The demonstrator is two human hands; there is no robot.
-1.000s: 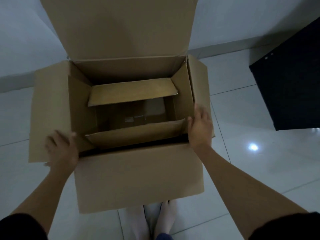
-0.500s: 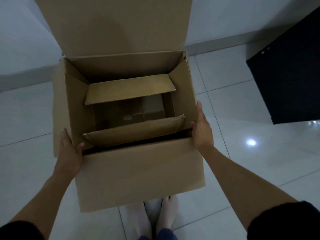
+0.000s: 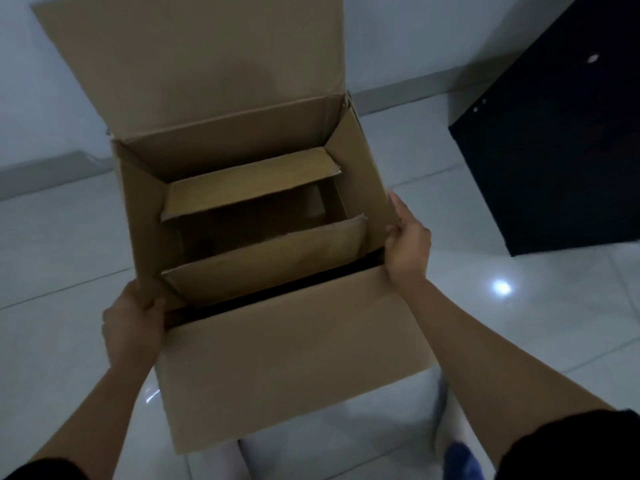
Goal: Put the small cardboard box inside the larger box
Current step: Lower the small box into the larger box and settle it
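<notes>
The larger cardboard box (image 3: 287, 362) stands open on the floor in front of me, its far flap upright and its near flap hanging toward me. The small cardboard box (image 3: 266, 261) sits inside it, its two flaps half open over a dark interior. My left hand (image 3: 133, 320) grips the left side flap of the larger box, held upright. My right hand (image 3: 407, 244) grips the right side flap, also upright.
A white tiled floor (image 3: 519, 341) surrounds the box, with a bright light reflection (image 3: 501, 287) at right. A black cabinet (image 3: 568, 150) stands at the far right. A pale wall with skirting (image 3: 45, 168) runs behind. My feet show below the near flap.
Both side flaps of the larger box have swung up from spread outward to upright, my hands moving inward with them. The view shifted slightly.
</notes>
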